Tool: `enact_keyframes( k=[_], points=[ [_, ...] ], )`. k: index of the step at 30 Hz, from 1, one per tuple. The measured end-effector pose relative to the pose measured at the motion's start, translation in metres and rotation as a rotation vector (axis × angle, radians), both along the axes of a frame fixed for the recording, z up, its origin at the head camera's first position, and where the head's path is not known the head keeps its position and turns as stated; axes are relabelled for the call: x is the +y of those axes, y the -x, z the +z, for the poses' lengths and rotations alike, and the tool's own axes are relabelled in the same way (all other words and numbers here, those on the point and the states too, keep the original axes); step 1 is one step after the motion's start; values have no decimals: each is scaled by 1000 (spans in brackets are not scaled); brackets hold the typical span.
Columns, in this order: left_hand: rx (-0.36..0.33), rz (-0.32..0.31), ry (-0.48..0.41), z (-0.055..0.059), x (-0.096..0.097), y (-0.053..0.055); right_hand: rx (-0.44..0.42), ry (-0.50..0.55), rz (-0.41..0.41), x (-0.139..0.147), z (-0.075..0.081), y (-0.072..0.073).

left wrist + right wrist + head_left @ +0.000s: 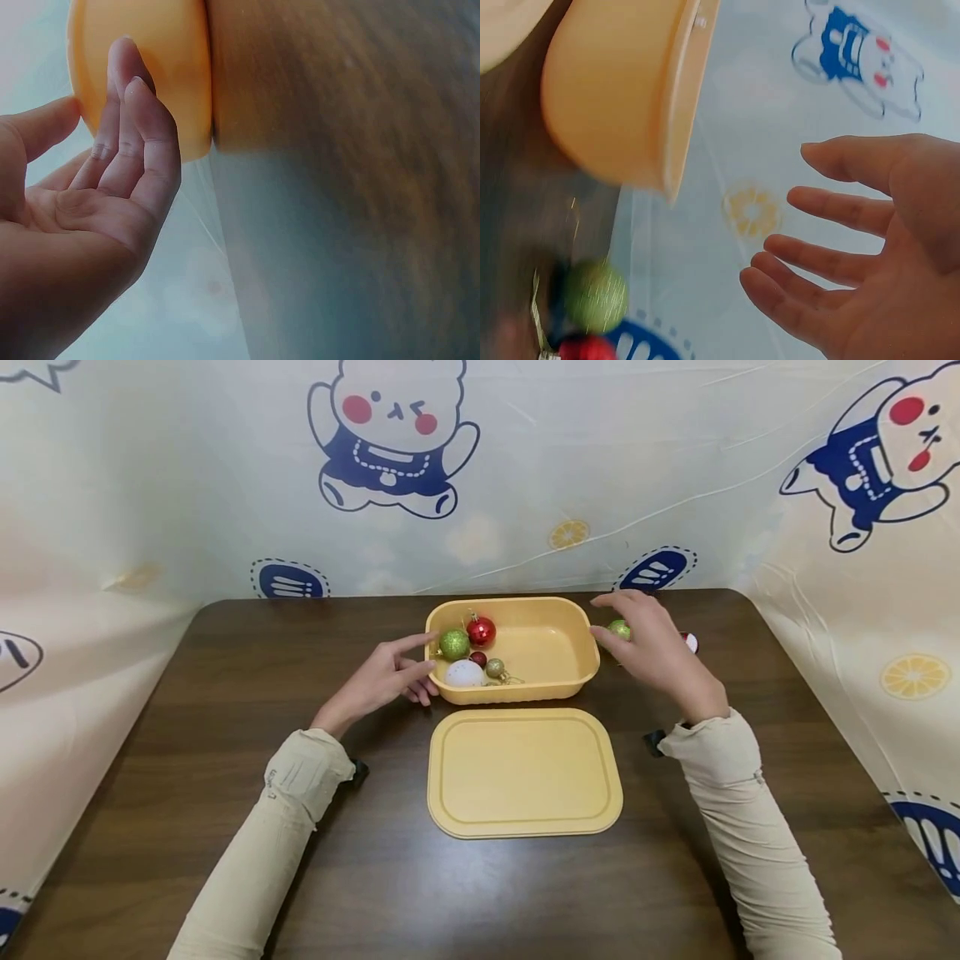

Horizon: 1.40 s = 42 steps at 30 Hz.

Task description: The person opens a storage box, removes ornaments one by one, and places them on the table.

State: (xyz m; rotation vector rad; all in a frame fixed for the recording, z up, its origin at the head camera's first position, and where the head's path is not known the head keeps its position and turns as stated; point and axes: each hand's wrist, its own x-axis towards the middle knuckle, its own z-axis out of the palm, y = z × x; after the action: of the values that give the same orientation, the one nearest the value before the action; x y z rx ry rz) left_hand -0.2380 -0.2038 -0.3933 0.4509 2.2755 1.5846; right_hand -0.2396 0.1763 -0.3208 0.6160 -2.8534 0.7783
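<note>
A yellow plastic container (517, 695) holds several ornaments at its left end: a green glitter ball (453, 644), a shiny red ball (482, 631), a speckled white ball (464, 674) and smaller red and gold ones. At the container's left end is my left hand (378, 681), thumb at the rim and fingers loosely extended along the outer wall. My right hand (648, 639) hovers just off the right end, fingers spread and nothing in them. Beneath it, partly hidden, lies another green ball (596, 296) beside a red ornament (587, 349).
A flat yellow lid (525, 772) lies on the dark wooden table (480, 893) in front of the container. Part of a red-and-white item (690, 642) shows past the right hand. A cartoon-print cloth (517, 468) hangs behind and along both sides.
</note>
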Motion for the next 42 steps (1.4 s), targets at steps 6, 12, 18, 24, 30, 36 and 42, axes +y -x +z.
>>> enact_keyframes(
  k=[6,12,18,24,30,36,42],
  points=[
    [0,8,-3,0,0,0,-43,-11,74,-31,-3,2],
    [-4,8,-3,1,2,0,-86,-12,125,-56,-9,3],
    [-6,9,4,1,3,1,-69,-13,229,-79,-15,4],
    [-13,7,11,0,3,2,-111,-8,294,-100,-21,3],
    [-16,2,1,0,3,1,-180,0,367,-122,-30,5],
    [-10,0,-3,2,3,-2,-207,-10,402,-137,-47,9],
    [-2,-7,8,2,1,-1,-278,74,398,-139,-57,12]
  ],
)
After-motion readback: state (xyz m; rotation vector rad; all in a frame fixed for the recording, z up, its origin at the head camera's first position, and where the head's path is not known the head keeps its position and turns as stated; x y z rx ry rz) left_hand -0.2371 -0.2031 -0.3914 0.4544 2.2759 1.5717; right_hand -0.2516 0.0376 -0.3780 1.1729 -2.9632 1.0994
